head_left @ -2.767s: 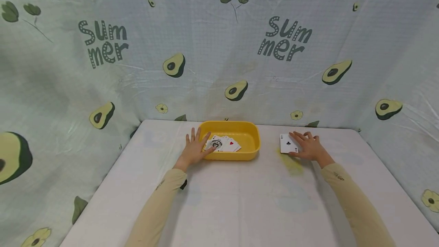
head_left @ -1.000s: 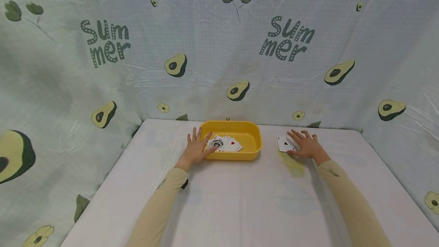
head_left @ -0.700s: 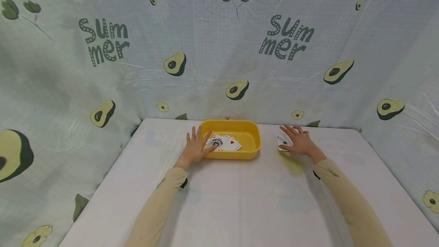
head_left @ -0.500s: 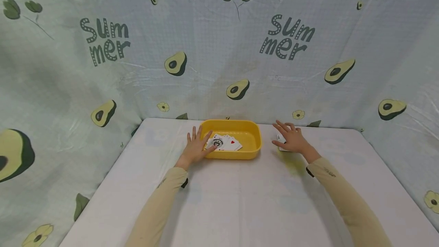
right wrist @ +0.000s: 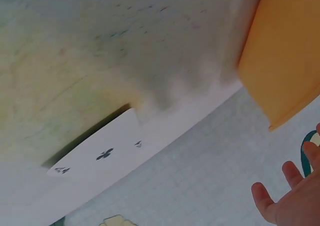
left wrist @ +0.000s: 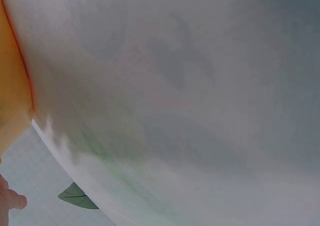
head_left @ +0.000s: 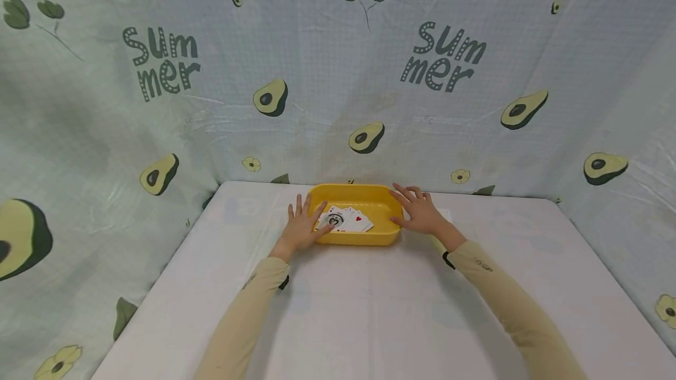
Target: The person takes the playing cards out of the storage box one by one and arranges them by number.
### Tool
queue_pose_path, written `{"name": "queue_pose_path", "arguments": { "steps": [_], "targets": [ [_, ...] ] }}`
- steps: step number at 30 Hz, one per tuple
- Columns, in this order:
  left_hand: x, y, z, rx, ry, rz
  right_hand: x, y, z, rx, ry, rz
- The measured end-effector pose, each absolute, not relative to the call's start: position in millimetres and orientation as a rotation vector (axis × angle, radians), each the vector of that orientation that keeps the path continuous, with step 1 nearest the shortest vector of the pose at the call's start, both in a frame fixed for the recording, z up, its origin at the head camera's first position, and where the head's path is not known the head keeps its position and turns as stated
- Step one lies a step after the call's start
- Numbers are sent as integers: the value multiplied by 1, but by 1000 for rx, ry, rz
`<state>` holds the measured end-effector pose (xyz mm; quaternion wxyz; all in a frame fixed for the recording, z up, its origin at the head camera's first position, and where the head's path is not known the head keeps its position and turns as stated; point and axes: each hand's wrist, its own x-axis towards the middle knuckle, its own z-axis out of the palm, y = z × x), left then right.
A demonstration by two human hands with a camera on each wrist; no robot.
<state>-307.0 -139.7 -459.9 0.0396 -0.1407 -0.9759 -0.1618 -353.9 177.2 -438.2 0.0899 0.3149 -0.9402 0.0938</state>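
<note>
A yellow plastic tray (head_left: 359, 240) stands at the table's far side, with several playing cards (head_left: 351, 221) fanned out at its left end; one shows a red heart. My left hand (head_left: 298, 233) lies spread at the tray's left rim, its thumb reaching over the cards. At the right rim is my right hand (head_left: 419, 216), fingers loosely extended and holding nothing. An ace of clubs (right wrist: 102, 148) lies face up on the table, seen in the right wrist view. From the head it is mostly hidden behind the right hand.
A pale wall sheet (head_left: 311, 63) printed with avocados rises right behind the far edge of the white table (head_left: 364, 309). A yellowish stain (right wrist: 65, 80) marks the tabletop near the ace.
My right hand has left the ace of clubs and travelled left to the tray's right rim. The ace had earlier shifted slightly left under that hand. My left hand has stayed put.
</note>
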Motion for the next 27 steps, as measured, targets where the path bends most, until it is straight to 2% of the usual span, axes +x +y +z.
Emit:
{"name": "queue_pose_path", "arguments": {
  "steps": [27],
  "targets": [
    [-309, -140, -462, -440, -2965, -475, -360, 69, -445, 1111, -2971, 202]
  ]
}}
